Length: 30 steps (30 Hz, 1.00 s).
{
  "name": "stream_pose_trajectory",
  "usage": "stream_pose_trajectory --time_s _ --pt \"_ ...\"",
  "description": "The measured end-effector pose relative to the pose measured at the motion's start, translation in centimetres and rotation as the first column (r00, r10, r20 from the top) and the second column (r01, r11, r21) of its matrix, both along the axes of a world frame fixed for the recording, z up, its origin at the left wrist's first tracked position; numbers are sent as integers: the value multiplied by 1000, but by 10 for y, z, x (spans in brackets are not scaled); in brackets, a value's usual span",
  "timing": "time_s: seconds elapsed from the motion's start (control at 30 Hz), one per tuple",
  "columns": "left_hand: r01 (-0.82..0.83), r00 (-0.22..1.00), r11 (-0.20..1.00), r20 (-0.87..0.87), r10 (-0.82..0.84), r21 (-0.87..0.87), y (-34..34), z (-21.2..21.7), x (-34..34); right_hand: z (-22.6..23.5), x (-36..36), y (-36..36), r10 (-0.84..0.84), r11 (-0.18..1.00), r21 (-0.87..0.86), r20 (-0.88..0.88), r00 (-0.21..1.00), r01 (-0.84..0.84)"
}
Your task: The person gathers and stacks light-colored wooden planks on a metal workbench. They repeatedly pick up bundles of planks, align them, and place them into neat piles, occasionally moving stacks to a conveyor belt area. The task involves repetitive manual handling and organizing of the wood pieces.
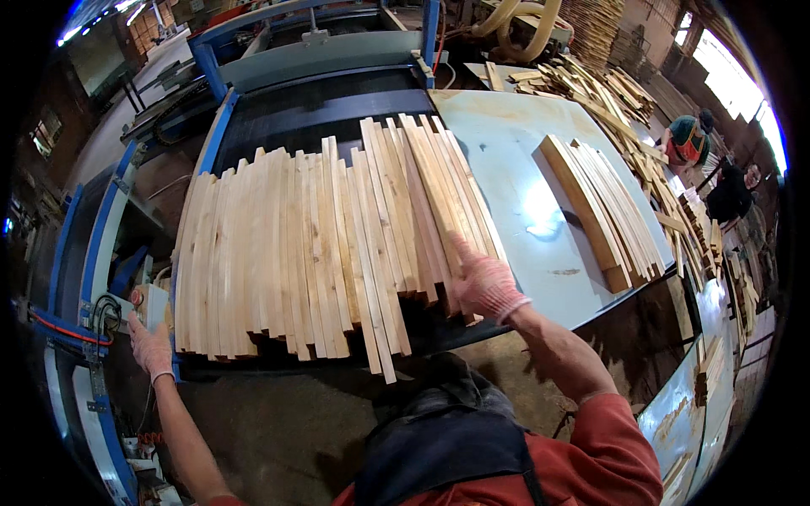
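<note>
A broad row of pale wooden strips [287,244] lies side by side on a dark conveyor belt [312,105], their near ends uneven. Toward the row's right side, my right hand [489,288], in a pinkish knit glove, rests on the strips with its fingers spread. My left hand [152,347], gloved alike, is at the far left beside a small control box [150,304] with a red button. Its fingers look stretched out along the box's near side; whether they press anything cannot be made out.
Right of the belt is a shiny metal-topped table [498,126] bearing a group of wooden pieces [603,215]. A blue machine frame [207,72] spans the belt's far end. Loose wood [624,118] is heaped beyond the table, near two people [688,143] at the far right.
</note>
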<state>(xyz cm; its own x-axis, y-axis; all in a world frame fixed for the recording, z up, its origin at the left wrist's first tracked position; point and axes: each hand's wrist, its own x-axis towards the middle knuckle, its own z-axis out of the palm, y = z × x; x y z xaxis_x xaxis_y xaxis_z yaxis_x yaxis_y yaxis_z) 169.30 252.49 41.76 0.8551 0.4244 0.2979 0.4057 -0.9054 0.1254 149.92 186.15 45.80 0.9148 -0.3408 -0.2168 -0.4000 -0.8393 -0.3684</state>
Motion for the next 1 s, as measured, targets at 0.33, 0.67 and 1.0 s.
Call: stream_pose_trajectory --time_s 0.33,0.67,1.0 --pt "95 991 992 84 -102 79 7 -11 4 23 -117 -51 -419 773 627 399 815 90" --pt "238 915 971 330 -231 21 21 -69 58 -51 -156 -202 -314 913 -262 42 949 313" --pt "925 171 72 240 -956 -374 -576 4 -33 -82 -132 -303 -244 769 -482 385 890 420"
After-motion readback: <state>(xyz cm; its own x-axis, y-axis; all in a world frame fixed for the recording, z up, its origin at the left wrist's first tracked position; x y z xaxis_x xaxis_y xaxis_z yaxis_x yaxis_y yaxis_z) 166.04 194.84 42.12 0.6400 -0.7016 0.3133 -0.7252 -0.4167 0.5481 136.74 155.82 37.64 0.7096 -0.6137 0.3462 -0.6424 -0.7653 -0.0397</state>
